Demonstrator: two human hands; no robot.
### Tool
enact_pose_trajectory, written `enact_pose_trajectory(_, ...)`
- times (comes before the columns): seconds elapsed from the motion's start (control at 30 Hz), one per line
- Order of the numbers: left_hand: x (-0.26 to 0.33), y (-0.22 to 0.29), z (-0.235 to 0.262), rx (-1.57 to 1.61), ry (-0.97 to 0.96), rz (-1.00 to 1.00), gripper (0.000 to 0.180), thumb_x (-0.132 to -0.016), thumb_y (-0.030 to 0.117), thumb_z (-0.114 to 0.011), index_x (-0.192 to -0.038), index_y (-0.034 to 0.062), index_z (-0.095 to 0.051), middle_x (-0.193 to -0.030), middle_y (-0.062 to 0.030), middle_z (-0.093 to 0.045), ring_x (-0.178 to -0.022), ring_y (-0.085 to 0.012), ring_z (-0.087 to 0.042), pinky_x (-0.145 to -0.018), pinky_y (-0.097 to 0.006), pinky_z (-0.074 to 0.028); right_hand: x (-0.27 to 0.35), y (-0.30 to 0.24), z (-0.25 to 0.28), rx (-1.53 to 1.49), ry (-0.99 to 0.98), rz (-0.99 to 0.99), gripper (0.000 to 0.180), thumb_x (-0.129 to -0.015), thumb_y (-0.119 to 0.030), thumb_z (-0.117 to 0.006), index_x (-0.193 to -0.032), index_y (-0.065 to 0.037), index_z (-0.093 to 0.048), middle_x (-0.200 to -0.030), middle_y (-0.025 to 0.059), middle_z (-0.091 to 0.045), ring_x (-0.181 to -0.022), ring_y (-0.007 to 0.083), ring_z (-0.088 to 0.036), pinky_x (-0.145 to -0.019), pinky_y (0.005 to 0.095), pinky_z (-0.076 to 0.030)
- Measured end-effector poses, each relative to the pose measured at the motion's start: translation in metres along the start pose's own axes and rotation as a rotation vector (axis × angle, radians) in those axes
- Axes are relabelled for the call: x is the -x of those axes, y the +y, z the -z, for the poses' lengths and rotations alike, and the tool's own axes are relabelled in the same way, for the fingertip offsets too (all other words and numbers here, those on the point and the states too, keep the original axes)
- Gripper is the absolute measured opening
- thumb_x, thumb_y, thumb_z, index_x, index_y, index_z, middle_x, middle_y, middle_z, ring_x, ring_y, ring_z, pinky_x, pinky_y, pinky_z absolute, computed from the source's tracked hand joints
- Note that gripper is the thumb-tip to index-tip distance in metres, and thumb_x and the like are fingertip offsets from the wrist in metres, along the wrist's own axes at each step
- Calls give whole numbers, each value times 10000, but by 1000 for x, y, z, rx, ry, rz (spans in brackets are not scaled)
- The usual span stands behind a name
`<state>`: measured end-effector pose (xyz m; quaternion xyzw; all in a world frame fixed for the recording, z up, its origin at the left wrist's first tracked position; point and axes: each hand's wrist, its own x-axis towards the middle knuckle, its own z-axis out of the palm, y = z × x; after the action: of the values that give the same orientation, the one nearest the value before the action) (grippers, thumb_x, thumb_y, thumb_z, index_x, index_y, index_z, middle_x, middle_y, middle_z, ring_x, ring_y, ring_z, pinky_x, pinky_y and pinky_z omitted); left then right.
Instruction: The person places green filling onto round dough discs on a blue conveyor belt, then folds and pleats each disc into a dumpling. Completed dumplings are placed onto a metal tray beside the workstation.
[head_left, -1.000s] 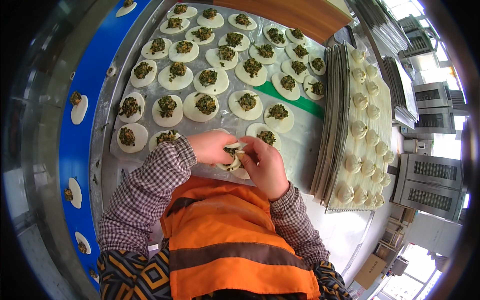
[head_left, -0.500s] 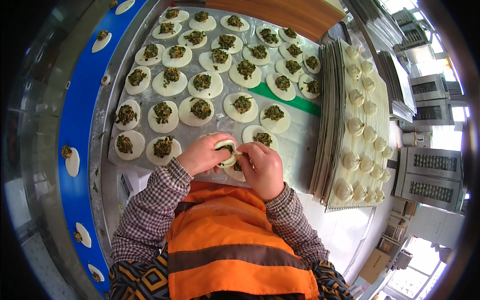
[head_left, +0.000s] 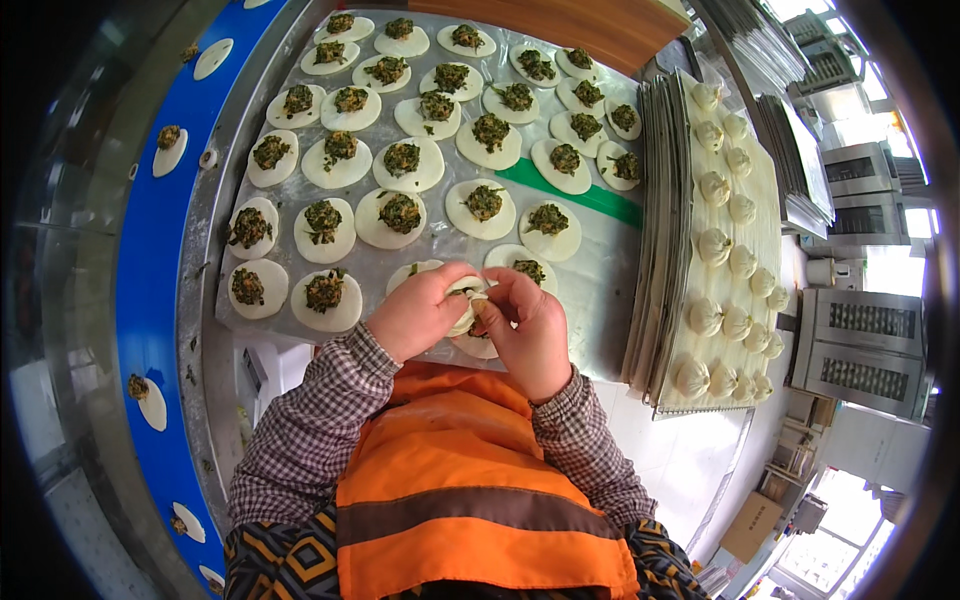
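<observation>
Between my two hands, above the near edge of the metal table (head_left: 600, 300), is a bun (head_left: 462, 312) of white dough, its rim partly gathered into folds over the filling. My left hand (head_left: 420, 308) cups it from the left. With thumb and forefinger my right hand (head_left: 528, 322) pinches the rim from the right. Fingers hide most of the filling. Just beneath lies a dough round (head_left: 478, 347), partly covered by my hands. More flat rounds topped with chopped green filling, such as one dough wrapper (head_left: 328, 318), lie in rows to the left and beyond.
At the right, a stack of trays (head_left: 665, 250) carries several pleated buns (head_left: 714, 247) on its top. A blue conveyor belt (head_left: 165, 330) with spaced dough rounds runs along the left. A green strip (head_left: 570, 190) marks the table, and a wooden board (head_left: 560, 30) stands at the far edge.
The dough rim in my hands has drawn further closed over the filling. My right hand has shifted slightly, still pinching. Rounds on the blue belt have moved toward the near end.
</observation>
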<state>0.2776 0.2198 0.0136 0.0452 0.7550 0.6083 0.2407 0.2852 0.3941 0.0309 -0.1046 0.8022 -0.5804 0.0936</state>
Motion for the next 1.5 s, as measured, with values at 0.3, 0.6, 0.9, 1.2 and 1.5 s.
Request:
enact_pose_trajectory(0.3,-3,-11,-4,742,81,-133,506,-965,457,-466,-1202,17,-543,-1048,-38,-605,-927,-128,-596,-733,-260,-513,-7,5,4,-560,-15,-313,65,-906,-22,-590,-943,30,-578,-760,62,-651,-638,103,-621,-579,214,-489)
enact_pose_trajectory(0.6,-1,-25,-5,529,189,82,667,-957,606,-300,-1078,21,-597,-764,-3,-606,-591,-63,-534,-465,-224,-407,-9,-4,2,-302,-87,-190,185,-825,24,-666,-999,30,-603,-843,34,-620,-677,96,-594,-614,226,-494)
enact_pose_trajectory(0.9,3,-18,3,573,-41,43,740,-924,673,-267,-1130,26,-558,-843,-5,-613,-620,-58,-526,-459,-204,-385,-7,-1,2,-420,-121,-242,185,-784,38,-684,-943,10,-593,-800,21,-590,-657,87,-559,-599,221,-474)
enact_pose_trajectory(1.2,9,-14,7,330,76,-45,564,-960,554,-403,-1081,34,-586,-916,-36,-613,-805,-95,-547,-736,-233,-459,0,-6,-4,-360,-76,-153,162,-789,15,-683,-922,6,-592,-807,21,-604,-666,71,-554,-579,223,-468)
enact_pose_trajectory(1.5,13,-9,2,254,158,-117,555,-959,539,-420,-1024,15,-591,-960,-50,-604,-832,-137,-557,-780,-272,-449,3,-5,1,65,-67,244,145,-815,51,-659,-947,33,-600,-871,4,-615,-722,54,-577,-594,211,-491)
